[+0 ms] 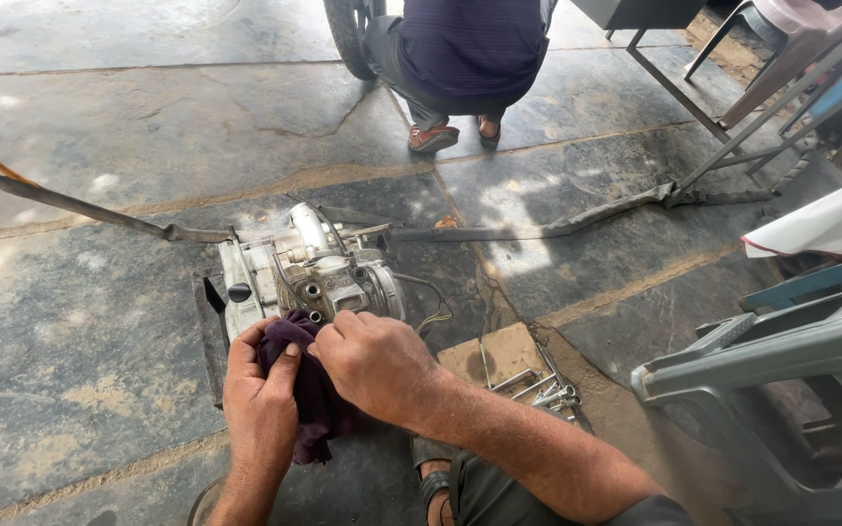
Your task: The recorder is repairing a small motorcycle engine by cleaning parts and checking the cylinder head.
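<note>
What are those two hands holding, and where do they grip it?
Both the left hand and right hand pinch a dark purple rag at its upper edge, against the engine.

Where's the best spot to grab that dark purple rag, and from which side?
Probably the loose tail of the rag that hangs toward the person, taken from below. The top is bunched against the engine, pinched by the left hand and covered by the right hand, so only the tail hangs free.

A crumpled dark purple rag (309,390) is pressed against the near side of a grimy silver engine (309,273) sitting on the floor.
</note>
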